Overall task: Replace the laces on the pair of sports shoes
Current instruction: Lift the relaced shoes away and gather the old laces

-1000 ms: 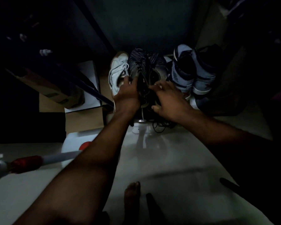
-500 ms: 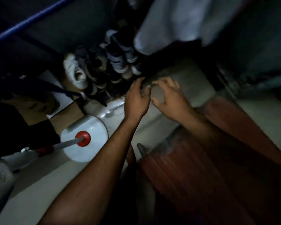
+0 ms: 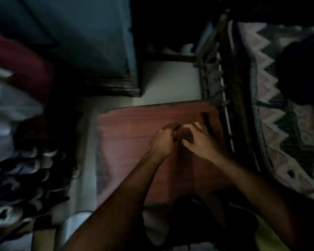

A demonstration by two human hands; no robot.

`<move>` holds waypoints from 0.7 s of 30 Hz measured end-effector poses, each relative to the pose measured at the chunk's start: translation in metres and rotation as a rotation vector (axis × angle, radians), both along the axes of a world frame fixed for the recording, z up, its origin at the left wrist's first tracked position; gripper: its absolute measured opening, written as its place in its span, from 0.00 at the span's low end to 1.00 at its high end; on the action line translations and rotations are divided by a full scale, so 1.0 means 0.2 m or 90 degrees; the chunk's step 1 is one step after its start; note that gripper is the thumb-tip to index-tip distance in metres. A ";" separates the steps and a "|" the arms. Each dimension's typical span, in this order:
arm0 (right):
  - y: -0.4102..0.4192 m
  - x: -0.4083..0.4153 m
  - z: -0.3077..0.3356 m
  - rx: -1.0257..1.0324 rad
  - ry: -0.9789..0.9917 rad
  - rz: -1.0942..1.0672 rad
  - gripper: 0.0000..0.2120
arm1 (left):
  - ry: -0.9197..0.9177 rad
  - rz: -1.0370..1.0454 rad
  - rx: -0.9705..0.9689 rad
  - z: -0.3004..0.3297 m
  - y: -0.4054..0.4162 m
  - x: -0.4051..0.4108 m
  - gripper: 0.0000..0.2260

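The view is dark and blurred. My left hand point(image 3: 163, 140) hovers over a reddish mat point(image 3: 130, 127) with its fingers curled inward; I cannot tell whether anything is in them. Close to its right is my right hand point(image 3: 198, 140), with its fingers spread over the mat. Just beyond the right fingertips a dark thin strip point(image 3: 207, 124) lies on the mat, too blurred to identify. A row of sports shoes point(image 3: 34, 171) lies smeared by motion at the left edge, well away from both hands.
A dark cabinet base point(image 3: 105, 82) stands at the back left. At the right are a bed frame point(image 3: 234, 105) and a zigzag-patterned cover point(image 3: 272, 109). Pale floor point(image 3: 169, 80) shows between them. Red and white cloth point(image 3: 16, 73) hangs at the far left.
The view has swung right, away from the shoes. Both hands left the dark shoes and moved over the reddish mat, and the left hand's fingers have curled in.
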State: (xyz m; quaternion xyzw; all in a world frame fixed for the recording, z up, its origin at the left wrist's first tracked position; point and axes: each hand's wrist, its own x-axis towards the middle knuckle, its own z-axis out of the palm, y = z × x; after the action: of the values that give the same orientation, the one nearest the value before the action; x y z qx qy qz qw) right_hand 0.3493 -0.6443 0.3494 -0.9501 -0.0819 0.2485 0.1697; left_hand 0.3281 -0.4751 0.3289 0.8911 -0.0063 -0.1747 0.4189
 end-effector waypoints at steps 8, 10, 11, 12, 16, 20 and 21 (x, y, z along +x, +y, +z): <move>-0.73 -0.18 -0.38 -0.049 0.103 -0.274 0.35 | -0.073 -0.407 0.301 -0.23 -0.64 0.13 0.27; -0.78 -0.20 -0.50 -0.066 0.117 -0.282 0.36 | -0.133 -0.512 0.361 -0.32 -0.76 0.19 0.28; -0.81 -0.20 -0.57 -0.078 0.115 -0.283 0.36 | -0.177 -0.556 0.383 -0.37 -0.81 0.23 0.30; -0.81 -0.21 -0.61 -0.094 0.118 -0.281 0.35 | -0.222 -0.580 0.406 -0.42 -0.84 0.27 0.31; -0.84 -0.16 -0.77 -0.107 0.111 -0.294 0.29 | -0.299 -0.727 0.506 -0.66 -0.95 0.43 0.25; -0.88 -0.08 -0.85 -0.068 0.101 -0.316 0.23 | -0.368 -0.817 0.473 -0.85 -0.92 0.47 0.19; -0.88 -0.07 -0.86 -0.055 0.106 -0.306 0.22 | -0.367 -0.816 0.461 -0.86 -0.90 0.46 0.18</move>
State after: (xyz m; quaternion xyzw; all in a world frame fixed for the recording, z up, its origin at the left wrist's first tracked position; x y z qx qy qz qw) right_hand 0.3355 -0.8200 0.1779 -0.9248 0.1717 0.2819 0.1890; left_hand 0.4195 -0.6547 0.1562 0.8049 -0.5694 -0.1354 -0.0977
